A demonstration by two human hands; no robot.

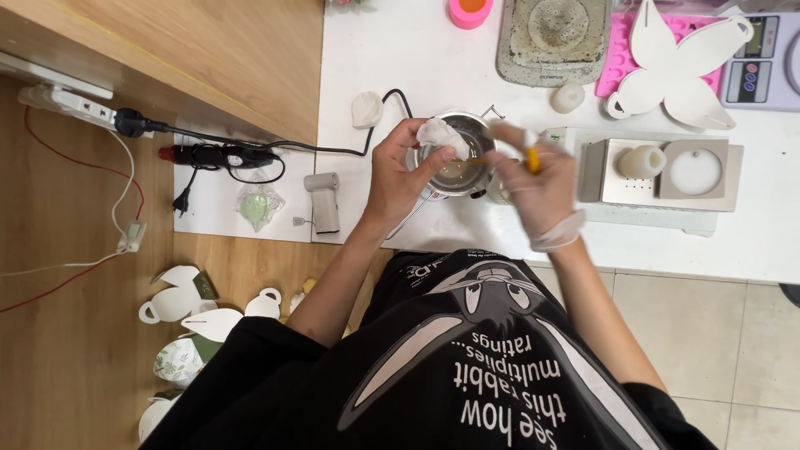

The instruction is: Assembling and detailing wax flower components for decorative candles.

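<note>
Wiping over small metal pot (463,156)

Left hand (398,172) pinching white tissue (440,135); gloved right hand (537,185) closed around yellow tool (531,157), blurred.

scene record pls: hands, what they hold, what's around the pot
left hand: bare, holds a white wad over the pot
right hand: gloved, blurred, grips a yellow tool
pot: small metal, on the white table, between the hands
right of pot: grey mould block with a white candle
behind: pink cup, scale, white petal cutout
left: black cable, white lump
</note>
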